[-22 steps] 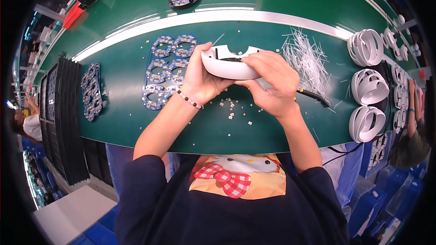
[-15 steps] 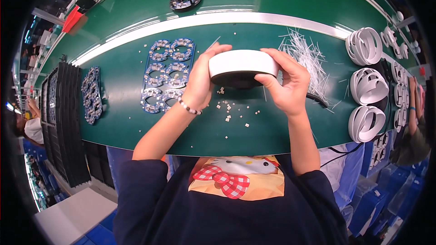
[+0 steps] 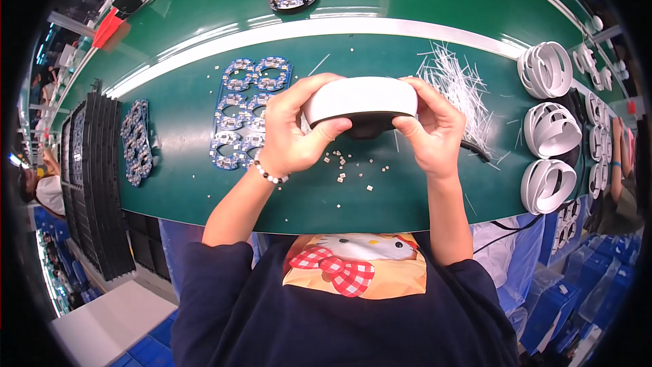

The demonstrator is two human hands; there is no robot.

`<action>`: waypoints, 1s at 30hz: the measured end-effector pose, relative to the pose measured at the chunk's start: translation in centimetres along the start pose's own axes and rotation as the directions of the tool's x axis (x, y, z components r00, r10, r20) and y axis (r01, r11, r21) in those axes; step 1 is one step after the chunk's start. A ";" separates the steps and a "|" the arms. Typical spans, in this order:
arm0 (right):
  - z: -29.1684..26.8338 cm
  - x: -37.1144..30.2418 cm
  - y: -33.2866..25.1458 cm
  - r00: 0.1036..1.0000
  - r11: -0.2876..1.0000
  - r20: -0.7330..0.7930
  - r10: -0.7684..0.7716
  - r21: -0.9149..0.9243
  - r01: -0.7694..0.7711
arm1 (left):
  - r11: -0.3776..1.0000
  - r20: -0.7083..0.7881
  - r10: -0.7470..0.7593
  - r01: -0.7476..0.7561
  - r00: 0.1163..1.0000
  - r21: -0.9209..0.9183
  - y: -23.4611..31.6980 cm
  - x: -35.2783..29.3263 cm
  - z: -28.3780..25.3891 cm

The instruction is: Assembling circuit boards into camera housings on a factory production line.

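White curved housing with a black underside is gripped between my left hand and my right hand, thumbs on its near lower edge, fingers around its sides. Blue circuit boards lie left of my left hand. Thin white strips are heaped beyond my right hand, white rings farther right. Small pale chips lie nearer me, between my forearms.

blue crates right, pale board left
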State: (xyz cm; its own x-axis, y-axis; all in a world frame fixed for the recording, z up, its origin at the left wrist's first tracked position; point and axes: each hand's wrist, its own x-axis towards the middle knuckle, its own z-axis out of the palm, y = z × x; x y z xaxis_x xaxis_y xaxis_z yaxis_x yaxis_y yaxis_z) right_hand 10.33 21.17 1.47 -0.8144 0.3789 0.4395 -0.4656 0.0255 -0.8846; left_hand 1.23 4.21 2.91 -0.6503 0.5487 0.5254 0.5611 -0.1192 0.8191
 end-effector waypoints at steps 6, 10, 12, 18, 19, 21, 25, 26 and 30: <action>-1.8 -0.7 -2.7 0.983 0.867 -0.134 -0.126 -0.496 0.044 | 0.910 0.030 0.009 -0.021 1.000 0.415 -0.8 3.6 -2.5; -9.7 -2.5 -6.5 0.847 0.355 -0.099 -0.523 -0.929 0.110 | 0.779 -0.161 0.024 0.083 0.987 0.622 -6.5 6.4 -11.5; -14.3 -4.5 -8.7 0.722 0.214 -0.311 -0.618 -0.950 -0.226 | 0.539 -0.067 0.168 -0.035 0.983 0.842 -11.7 8.0 -15.7; -30.2 -10.4 -10.3 0.785 -0.166 -0.433 -0.444 -0.820 -0.547 | 0.171 0.126 0.191 -0.159 0.973 0.972 -22.5 11.7 -21.4; -32.0 -10.5 -10.2 0.831 -0.079 -0.435 -0.346 -0.869 -0.488 | 0.194 0.160 0.223 -0.204 0.962 0.960 -23.3 11.8 -21.4; -32.1 -9.9 -10.6 0.821 -0.031 -0.481 -0.307 -0.857 -0.514 | 0.195 0.142 0.189 -0.179 0.972 0.964 -23.7 11.9 -19.5; -34.0 -11.1 -13.3 0.786 -0.016 -0.566 -0.250 -0.809 -0.588 | 0.187 0.035 -0.020 -0.031 0.999 0.982 -20.5 13.2 -14.3; -34.6 -11.5 -13.7 0.790 0.071 -0.543 -0.285 -0.834 -0.547 | 0.197 0.060 0.072 -0.073 0.996 0.978 -19.2 13.6 -13.6; -26.5 -8.7 -15.6 0.692 0.048 -0.466 -0.551 -0.846 -0.531 | 0.460 0.137 0.231 -0.233 0.963 0.857 -18.5 17.3 -8.7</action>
State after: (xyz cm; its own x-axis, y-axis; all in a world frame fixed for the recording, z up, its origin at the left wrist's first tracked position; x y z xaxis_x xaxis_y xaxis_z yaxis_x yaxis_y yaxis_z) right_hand 33.88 42.01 7.33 -0.1459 0.6791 0.7194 0.7035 0.5825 -0.4072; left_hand -24.90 8.72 -1.15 -0.4261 0.6147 0.6638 0.8483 0.5264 0.0571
